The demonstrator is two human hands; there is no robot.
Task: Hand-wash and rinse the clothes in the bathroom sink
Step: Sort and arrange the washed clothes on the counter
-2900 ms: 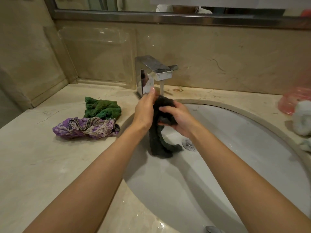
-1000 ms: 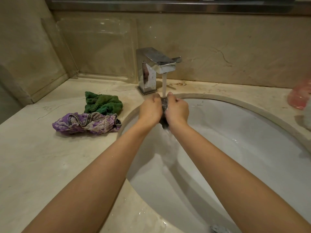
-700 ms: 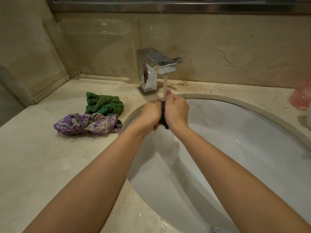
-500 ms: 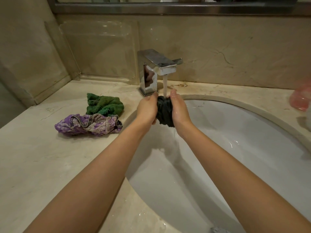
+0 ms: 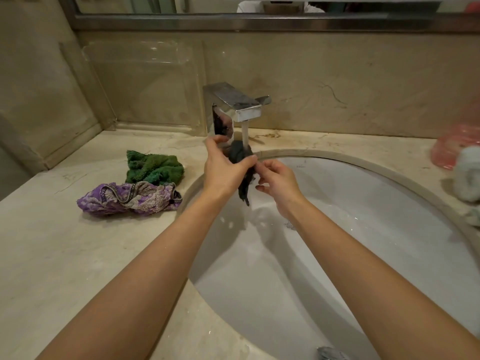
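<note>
Head view, near to far: both forearms reach fwd over the white sink (image 5: 363, 255), basin wet, drain partly hidden behind the R wrist. R hand (image 5: 278, 181) is over the basin w/ its grip half-closed, fingertips pinching the lower part of the dark cloth (image 5: 242, 162). L hand (image 5: 223, 168) is just beyond, grip loosely closed on the upper bunch, thumb across the front, index finger lifted free. Cloth sits between the 2 hands, top wad right under the water stream (image 5: 244, 132), a twisted tail hanging down into the basin, not touching the bottom as far as I can tell. Step looks like rinsing. To do it well: keep the wad centred under the flow, open the folds w/ the R fingers so water gets through all layers, squeeze and turn, keep it low over the basin to limit splash onto the table (image 5: 65, 255). On the table left of the sink, well apart from the hands: purple patterned garment (image 5: 130, 198), green towel-like cloth (image 5: 153, 167) just behind, touching it; probably next or already done, can't tell. Faucet (image 5: 233, 107) at the back, running.
</note>
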